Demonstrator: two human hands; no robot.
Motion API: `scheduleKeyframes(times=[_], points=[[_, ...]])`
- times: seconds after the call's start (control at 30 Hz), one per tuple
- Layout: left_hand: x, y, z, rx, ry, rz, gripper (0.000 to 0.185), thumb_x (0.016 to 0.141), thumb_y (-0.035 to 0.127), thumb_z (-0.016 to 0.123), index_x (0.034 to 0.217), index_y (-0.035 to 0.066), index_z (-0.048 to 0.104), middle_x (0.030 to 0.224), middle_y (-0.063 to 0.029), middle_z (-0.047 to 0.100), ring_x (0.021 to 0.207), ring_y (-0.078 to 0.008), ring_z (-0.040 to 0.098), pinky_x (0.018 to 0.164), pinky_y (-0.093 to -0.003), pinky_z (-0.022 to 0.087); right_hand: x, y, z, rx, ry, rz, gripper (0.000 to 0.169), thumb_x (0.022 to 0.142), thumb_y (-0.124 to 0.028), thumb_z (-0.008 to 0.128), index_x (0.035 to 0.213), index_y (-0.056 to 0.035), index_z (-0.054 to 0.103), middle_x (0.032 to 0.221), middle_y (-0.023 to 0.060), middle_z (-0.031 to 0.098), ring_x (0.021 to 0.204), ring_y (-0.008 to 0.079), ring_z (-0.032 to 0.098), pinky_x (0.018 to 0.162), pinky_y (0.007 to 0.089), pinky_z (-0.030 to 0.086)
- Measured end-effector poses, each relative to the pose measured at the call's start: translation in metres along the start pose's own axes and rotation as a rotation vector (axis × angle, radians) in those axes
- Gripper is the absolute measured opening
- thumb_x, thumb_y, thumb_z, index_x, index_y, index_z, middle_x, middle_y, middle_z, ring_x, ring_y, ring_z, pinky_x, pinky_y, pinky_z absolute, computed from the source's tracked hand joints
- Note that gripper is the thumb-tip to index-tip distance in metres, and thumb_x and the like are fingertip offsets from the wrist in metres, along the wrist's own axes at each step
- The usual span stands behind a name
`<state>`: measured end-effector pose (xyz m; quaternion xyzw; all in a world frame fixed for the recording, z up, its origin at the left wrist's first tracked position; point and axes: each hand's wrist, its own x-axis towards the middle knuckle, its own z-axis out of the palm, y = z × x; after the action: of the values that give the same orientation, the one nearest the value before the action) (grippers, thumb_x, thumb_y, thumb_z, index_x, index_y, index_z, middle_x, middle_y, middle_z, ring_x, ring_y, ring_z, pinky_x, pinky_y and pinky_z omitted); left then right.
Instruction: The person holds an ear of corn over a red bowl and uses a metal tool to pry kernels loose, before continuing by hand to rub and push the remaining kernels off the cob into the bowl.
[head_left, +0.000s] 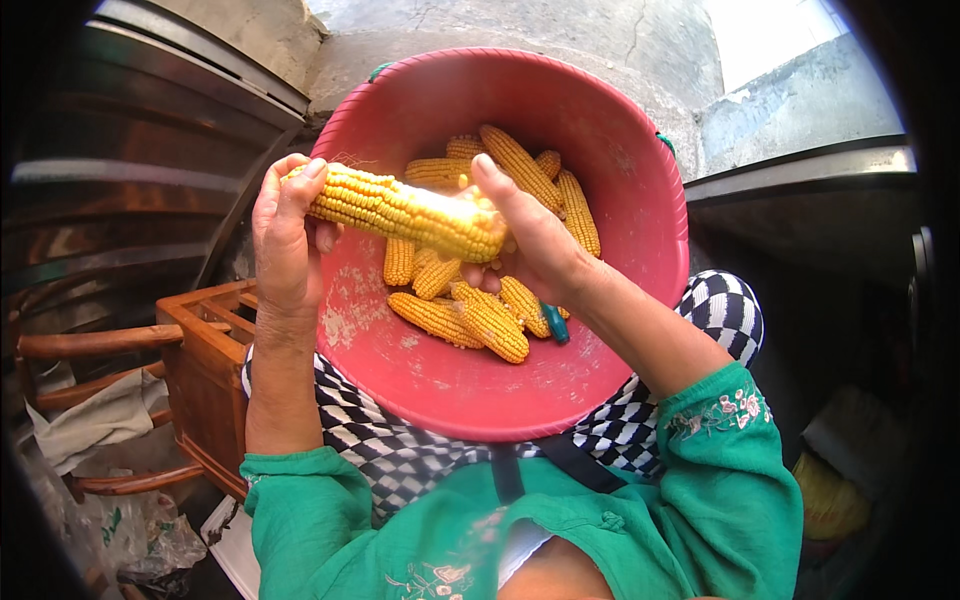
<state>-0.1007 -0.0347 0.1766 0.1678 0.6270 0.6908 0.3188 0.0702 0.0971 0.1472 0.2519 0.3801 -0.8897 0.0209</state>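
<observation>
My left hand (290, 210) grips one end of a yellow corn cob (390, 210), held almost level above a red plastic tub (480, 409). At the cob's other end is my right hand (525, 232), its thumb raised and its fingers curled below; a few loose kernels show by the palm. Whether these fingers press on the cob is hard to tell. Several more cobs (491, 326) with kernels on lie in the tub under my hands. Beside the lower cobs is a dark teal handle-like object (555, 324), partly hidden by my right forearm.
The tub rests against my checkered trousers (390, 442). A brown wooden chair (206, 367) with a pale cloth (105, 412) on it stands at the left, near clear plastic bags (150, 532). Metal panels and a concrete sill (510, 26) lie around the tub. A yellow bag-like item (829, 499) is at lower right.
</observation>
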Motion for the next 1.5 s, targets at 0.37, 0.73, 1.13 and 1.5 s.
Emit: scheduleKeyframes(times=[0.37,0.73,1.13,1.5], points=[[0.000,-0.001,-0.003,-0.019,-0.038,-0.002,0.020,0.086,0.021,0.059,0.096,0.007,0.049,0.076,-0.0008,0.055,0.047,-0.0031,0.039,0.042,-0.0160,0.031,-0.004,0.003,0.014,-0.176,0.253,-0.096,0.034,0.094,-0.037,0.044,0.081,-0.0076,0.056,0.067,-0.0018,0.049,0.056,0.0063,0.045,0.045,0.0239,0.036],[0.001,0.005,-0.010,-0.054,-0.147,0.105,0.019,0.089,0.019,0.054,0.103,0.008,0.048,0.094,-0.0104,0.060,0.066,-0.0055,0.052,0.048,-0.0157,0.036,0.000,0.005,-0.001,0.144,-0.036,0.051,0.041,0.095,-0.045,0.042,0.092,-0.0070,0.055,0.065,0.0029,0.052,0.041,0.0068,0.038,0.035,0.0204,0.027],[0.006,0.006,-0.019,-0.150,-0.044,0.087,0.014,0.090,0.019,0.053,0.100,0.009,0.051,0.095,-0.0102,0.062,0.060,-0.0048,0.047,0.047,-0.0170,0.036,-0.003,-0.003,-0.005,0.123,-0.227,-0.006,0.048,0.089,-0.042,0.054,0.116,-0.0031,0.049,0.083,0.0100,0.058,0.050,0.0080,0.047,0.043,0.0184,0.033],[-0.008,0.001,0.005,-0.019,-0.293,0.020,0.015,0.088,0.013,0.054,0.101,0.009,0.048,0.094,-0.0091,0.062,0.061,-0.0013,0.047,0.049,-0.0129,0.036,-0.012,-0.020,0.008,-0.594,-0.073,-0.124,0.055,0.080,-0.056,0.060,0.096,-0.0043,0.061,0.083,0.0048,0.057,0.083,0.0117,0.052,0.072,0.0289,0.041]])
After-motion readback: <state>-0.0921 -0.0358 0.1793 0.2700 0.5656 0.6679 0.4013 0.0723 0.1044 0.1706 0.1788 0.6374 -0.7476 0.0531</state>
